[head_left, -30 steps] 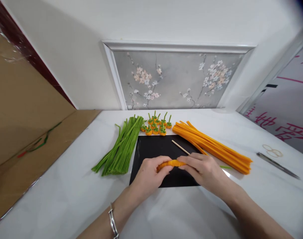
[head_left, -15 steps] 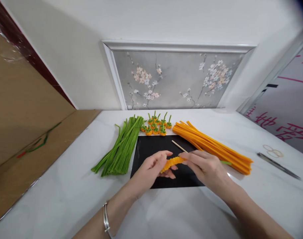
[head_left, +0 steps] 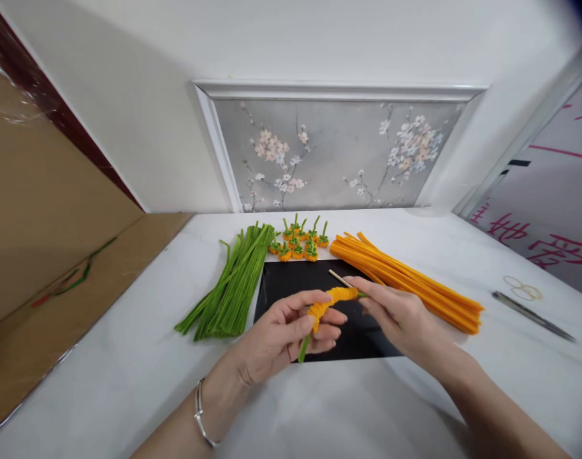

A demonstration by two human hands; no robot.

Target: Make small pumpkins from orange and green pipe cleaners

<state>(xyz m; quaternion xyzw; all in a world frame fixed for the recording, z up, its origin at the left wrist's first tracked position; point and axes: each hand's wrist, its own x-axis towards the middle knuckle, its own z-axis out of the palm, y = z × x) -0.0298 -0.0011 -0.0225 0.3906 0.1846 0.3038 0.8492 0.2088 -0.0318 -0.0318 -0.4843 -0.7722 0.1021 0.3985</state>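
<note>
Between my hands is an orange coil (head_left: 336,296), bent in an arc, with a green stem poking out at both ends. My left hand (head_left: 291,328) pinches the coil's lower left part between thumb and index finger, the other fingers spread behind it. The fingers of my right hand (head_left: 391,306) close on the green end at the coil's right. A thin pale stick (head_left: 338,278) reaches out from under my right fingers. Beneath both hands lies a black mat (head_left: 291,278).
Green pipe cleaners (head_left: 238,287) are heaped on the left, orange ones (head_left: 405,274) on the right. Several small orange and green pieces (head_left: 298,245) stand behind the mat. Tweezers (head_left: 532,315) and pale rings (head_left: 523,289) lie at the far right.
The coil has bent into an arc, and its green stem now shows at the lower left and at the right. My left fingers have spread and shifted along it.
</note>
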